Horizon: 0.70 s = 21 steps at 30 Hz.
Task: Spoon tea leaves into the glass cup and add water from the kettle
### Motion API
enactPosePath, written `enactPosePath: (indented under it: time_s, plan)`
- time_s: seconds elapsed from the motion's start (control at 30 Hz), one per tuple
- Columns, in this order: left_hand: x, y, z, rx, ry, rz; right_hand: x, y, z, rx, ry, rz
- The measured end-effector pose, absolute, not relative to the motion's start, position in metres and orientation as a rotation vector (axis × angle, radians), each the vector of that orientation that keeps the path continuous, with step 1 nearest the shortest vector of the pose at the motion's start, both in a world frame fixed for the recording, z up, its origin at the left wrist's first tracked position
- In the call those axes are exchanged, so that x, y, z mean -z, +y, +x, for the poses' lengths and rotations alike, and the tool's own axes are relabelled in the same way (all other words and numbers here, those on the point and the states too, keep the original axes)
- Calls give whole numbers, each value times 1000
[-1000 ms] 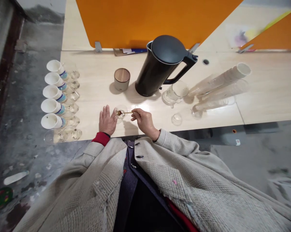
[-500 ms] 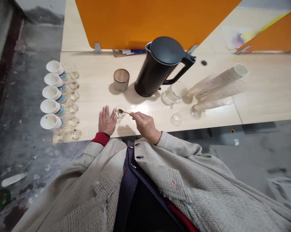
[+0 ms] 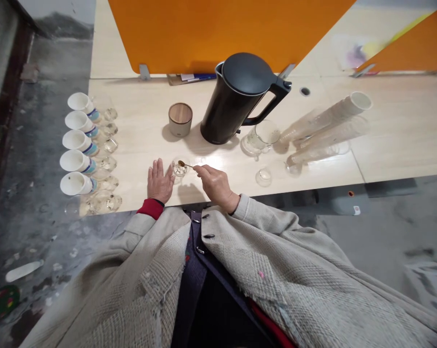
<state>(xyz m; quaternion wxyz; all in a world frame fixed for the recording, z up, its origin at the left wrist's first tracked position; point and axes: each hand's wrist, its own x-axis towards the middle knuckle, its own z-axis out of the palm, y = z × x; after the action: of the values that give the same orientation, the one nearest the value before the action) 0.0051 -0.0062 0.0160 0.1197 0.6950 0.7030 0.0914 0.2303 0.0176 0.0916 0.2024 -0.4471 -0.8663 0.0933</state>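
Spoon [image 3: 182,164] clamped between thumb and fingers of the right hand [image 3: 215,183], gripped along its handle; lower fingers curled under, partly hidden. Long axis runs from the right fingertips toward the left hand [image 3: 160,185], roughly along the table [image 3: 236,181] edge, bowl end slightly farther from the body. Bowl overlaps the mouth of the small clear cup [image 3: 180,173], just past the right fingertips; whether above or below the rim, cannot tell. Dark bits visible in cup. Left hand is nearer to the cup: palm down, fingers lightly spread, thumb out beside the cup wall; contact not certain. Key relation, by my judgement: bowl over cup mouth, cup between the two hands. Kettle [image 3: 222,116] stands beyond the right fingers, away from the body; lidded container [image 3: 180,126] directly beyond the cup.
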Motion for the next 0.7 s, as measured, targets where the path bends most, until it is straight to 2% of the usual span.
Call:
enactPosePath:
  time_s: [0.17, 0.37, 0.57, 0.7]
  plan:
    - [-15, -6, 4, -286, 2048, 2032, -94, 15, 232, -326, -2524, -1119]
    - [-14, -6, 4, -282, 2056, 2035, -96, 18, 232, -255, -2450, -1164]
    - [-11, -7, 4, -300, 2061, 2047, -98, 19, 229, -321, -2527, -1143]
    - [-11, -6, 3, -291, 2061, 2046, -100, 19, 230, -401, -2383, -1193]
